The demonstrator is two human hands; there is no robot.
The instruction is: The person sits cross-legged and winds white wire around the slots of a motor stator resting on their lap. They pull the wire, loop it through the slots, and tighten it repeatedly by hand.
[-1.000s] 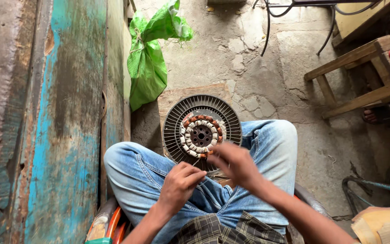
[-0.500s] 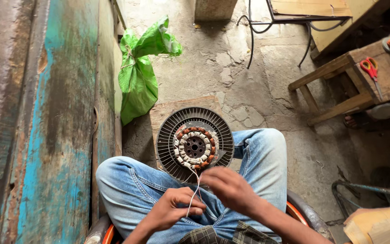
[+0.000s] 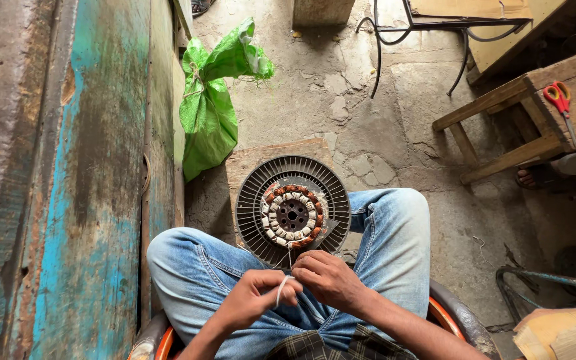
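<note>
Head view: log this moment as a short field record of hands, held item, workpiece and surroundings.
left hand: pinches a thin white string
right hand: grips the same string beside it
workpiece: round grey finned motor stator with copper windings, between the knees, string leading up to it
support: wooden board on cracked concrete
nearby: green plastic bag; red-handled scissors on wooden stool

1. left hand (image 3: 256, 298) and right hand (image 3: 328, 279) pinch a white string (image 3: 281, 288) between the knees.
2. the string runs up to the round motor stator (image 3: 293, 213) on a wooden board (image 3: 248, 163).
3. a green bag (image 3: 211, 107) leans nearby.
</note>
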